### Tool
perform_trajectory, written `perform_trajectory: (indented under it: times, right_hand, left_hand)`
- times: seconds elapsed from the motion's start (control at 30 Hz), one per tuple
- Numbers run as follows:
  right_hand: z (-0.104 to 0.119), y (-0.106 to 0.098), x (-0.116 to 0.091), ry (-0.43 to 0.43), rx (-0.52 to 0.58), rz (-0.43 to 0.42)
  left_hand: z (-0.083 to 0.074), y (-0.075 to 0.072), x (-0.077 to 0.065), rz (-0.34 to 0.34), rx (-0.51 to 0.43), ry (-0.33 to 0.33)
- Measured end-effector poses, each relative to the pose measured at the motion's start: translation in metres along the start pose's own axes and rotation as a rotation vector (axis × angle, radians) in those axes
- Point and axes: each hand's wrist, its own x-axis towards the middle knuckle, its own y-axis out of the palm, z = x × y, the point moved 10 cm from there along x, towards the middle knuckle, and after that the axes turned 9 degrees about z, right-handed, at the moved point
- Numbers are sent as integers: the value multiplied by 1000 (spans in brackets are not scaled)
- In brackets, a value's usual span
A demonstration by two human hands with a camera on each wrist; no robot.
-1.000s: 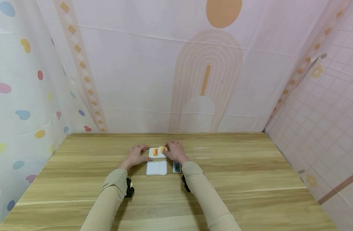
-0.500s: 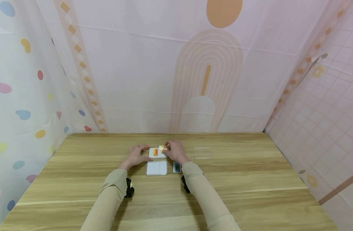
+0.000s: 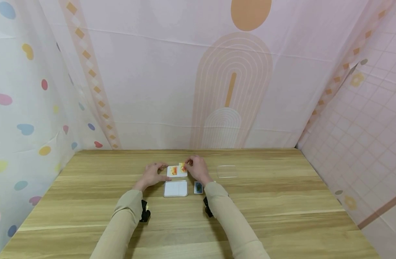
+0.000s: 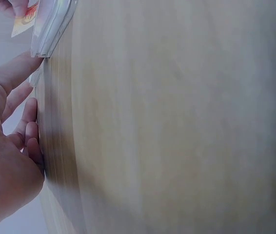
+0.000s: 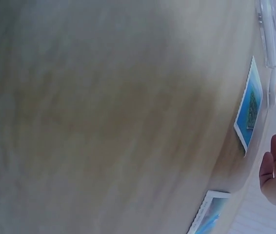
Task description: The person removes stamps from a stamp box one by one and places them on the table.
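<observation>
Pinched between the thumb and a finger of my right hand (image 3: 198,169) is a postage stamp (image 3: 182,167) with a red-orange print on yellow. It lies over the right half of a small white-backed clear case (image 3: 170,175) and juts slightly past its far edge. An orange-printed stamp (image 3: 174,171) occupies the case's left half. My left hand (image 3: 153,174) stays at the left side of this case, the thumb touching its near-left corner with straight fingers. In the left wrist view the thumb (image 4: 13,72) meets the clear case edge (image 4: 43,46).
Closer to me lies a second clear case (image 3: 176,189) with a white inside. A blue-green stamp (image 3: 198,187) is right of it. The right wrist view shows another stamp (image 5: 210,214) on the wooden table (image 3: 282,201). A clear cover (image 3: 227,171) lies further right.
The right hand's fingers have shifted slightly right and away from me on the stamp, so more of its print shows. My left hand stays put.
</observation>
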Motion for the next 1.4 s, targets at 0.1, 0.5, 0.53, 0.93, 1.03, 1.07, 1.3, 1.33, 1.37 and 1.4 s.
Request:
perform_trajectory:
  times: [0.1,0.5,0.53,0.93,1.03,1.07,1.3,1.33,1.37,1.4]
  right_hand:
    - [-3,-1,-2,-1,99,4]
    - [-6,-6,-4,-57,268,22]
    - [-5,-6,-5,-60,271,23]
    - [-7,-19,-8,-70,295,38]
    - [-9,-24,-8,-86,297,31]
    - [-10,-25,-9,-88,294,29]
    - [-25,-35,-11,-69,282,41]
    - [-27,-36,-12,-68,278,44]
    - [-29,-38,-13,-66,276,47]
    - [-32,-39,-14,-66,272,47]
  left_hand:
    - [0,0,0,3,-4,-1]
    - [0,2,0,8,-1,-12]
    - [0,2,0,9,-4,-13]
    - [0,2,0,9,-10,8]
    - [1,2,1,8,-9,13]
    - [0,1,0,7,-6,17]
    - [0,1,0,1,-8,20]
    - [1,1,0,1,-15,16]
    - [0,1,0,0,-13,16]
    - [0,1,-1,-1,-12,18]
